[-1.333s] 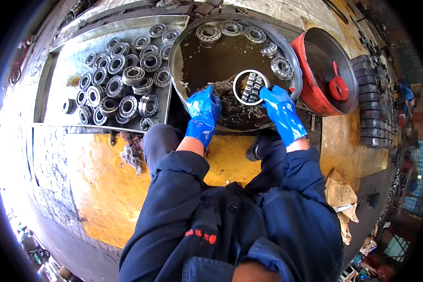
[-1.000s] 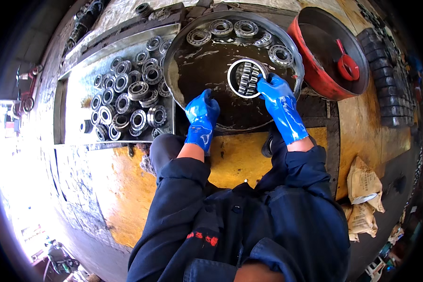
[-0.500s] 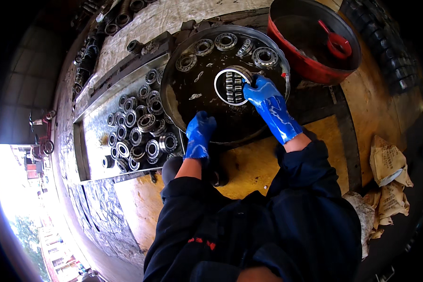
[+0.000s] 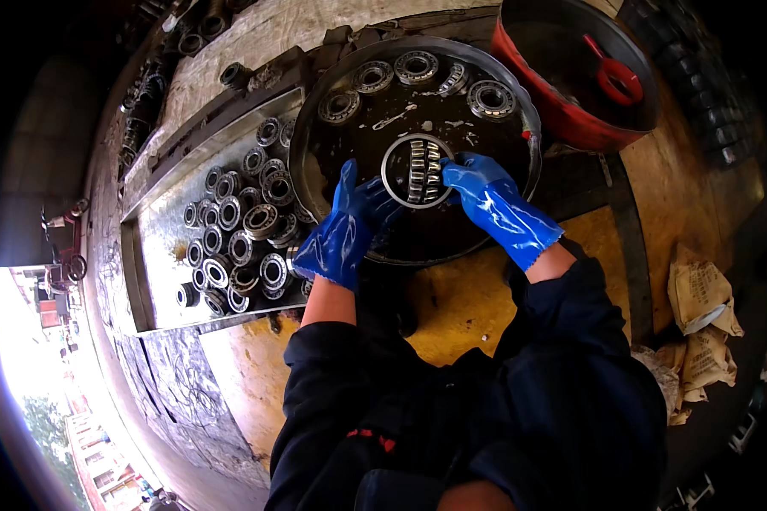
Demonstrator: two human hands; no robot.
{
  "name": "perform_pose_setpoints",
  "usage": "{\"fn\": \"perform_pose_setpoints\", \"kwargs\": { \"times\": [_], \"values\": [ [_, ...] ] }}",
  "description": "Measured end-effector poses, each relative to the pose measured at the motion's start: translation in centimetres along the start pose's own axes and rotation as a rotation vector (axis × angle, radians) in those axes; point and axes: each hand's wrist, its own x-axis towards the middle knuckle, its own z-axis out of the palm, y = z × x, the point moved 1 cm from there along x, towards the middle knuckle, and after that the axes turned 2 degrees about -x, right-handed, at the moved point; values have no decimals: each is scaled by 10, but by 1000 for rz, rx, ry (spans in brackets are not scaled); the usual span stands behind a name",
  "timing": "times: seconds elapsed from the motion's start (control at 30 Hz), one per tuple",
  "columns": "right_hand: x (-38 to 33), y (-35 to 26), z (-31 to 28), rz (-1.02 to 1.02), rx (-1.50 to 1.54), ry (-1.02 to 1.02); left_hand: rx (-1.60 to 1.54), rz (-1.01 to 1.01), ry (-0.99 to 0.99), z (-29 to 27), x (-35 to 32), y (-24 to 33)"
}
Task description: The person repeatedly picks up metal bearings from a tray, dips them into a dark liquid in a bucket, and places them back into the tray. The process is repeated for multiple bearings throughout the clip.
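Hands (image 4: 418,213) grip roller bearing (image 4: 417,170); 5 bearings (image 4: 416,66) line basin (image 4: 315,128).

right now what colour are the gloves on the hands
Glossy blue, on both the left hand and right hand; clearest in the head view.

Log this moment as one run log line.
left hand: gloved, grips roller bearing | right hand: gloved, grips same bearing | site: round oily pan | nearby: tray of bearings, red basin

Single head view — steeply downward, close over the round pan (image 4: 315,183).
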Motion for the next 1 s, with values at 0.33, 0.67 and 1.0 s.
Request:
{"fn": "perform_pose_setpoints", "kwargs": {
  "times": [0.33,0.67,1.0],
  "values": [
    [2,-18,18,-22,-171,-161,-164,116,-89,27,-2,-9],
    [5,-21,30,141,196,58,562,746,55,-11,42,-20],
    [3,-15,29,-87,62,159,468,726,167,20,1,-23]
  ]
}}
